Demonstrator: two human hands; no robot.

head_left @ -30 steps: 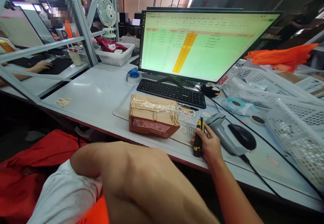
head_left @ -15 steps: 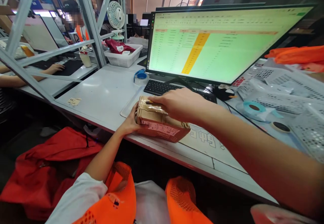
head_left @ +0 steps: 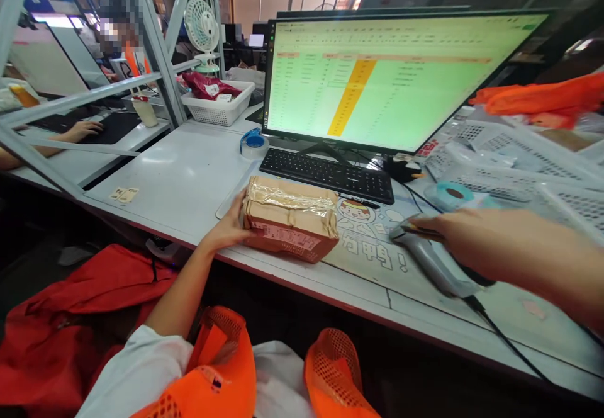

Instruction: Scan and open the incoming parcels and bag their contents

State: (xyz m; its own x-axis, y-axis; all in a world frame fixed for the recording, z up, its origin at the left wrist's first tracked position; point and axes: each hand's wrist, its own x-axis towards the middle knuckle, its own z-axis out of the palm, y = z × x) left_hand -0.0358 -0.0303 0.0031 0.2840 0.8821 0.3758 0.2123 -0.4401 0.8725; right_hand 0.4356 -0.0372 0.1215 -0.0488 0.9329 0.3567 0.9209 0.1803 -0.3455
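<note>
A taped brown cardboard box (head_left: 291, 204) rests near the desk's front edge, its pink-and-white label (head_left: 285, 235) facing me. My left hand (head_left: 231, 226) grips the box's left end, fingers round the far side. To the right, my right hand (head_left: 465, 235) is closed around a slim dark-and-yellow box cutter (head_left: 425, 229), partly hidden by the fingers and blurred. Directly beneath that hand lies a grey barcode scanner (head_left: 436, 267) on the printed desk mat (head_left: 368, 251); whether the hand touches it, I cannot tell.
Behind the box stand a black keyboard (head_left: 325, 172) and a large monitor (head_left: 377, 84). A blue tape dispenser (head_left: 253, 144) sits left of the keyboard. White baskets (head_left: 500, 160) and a tape roll (head_left: 453, 194) crowd the right. The scanner's cable (head_left: 509, 339) crosses the desk edge. A co-worker's hand (head_left: 83, 129) is far left.
My right hand has left the top of the box and moved right, over the scanner, with the cutter. My left hand still holds the box. The view has shifted slightly.
</note>
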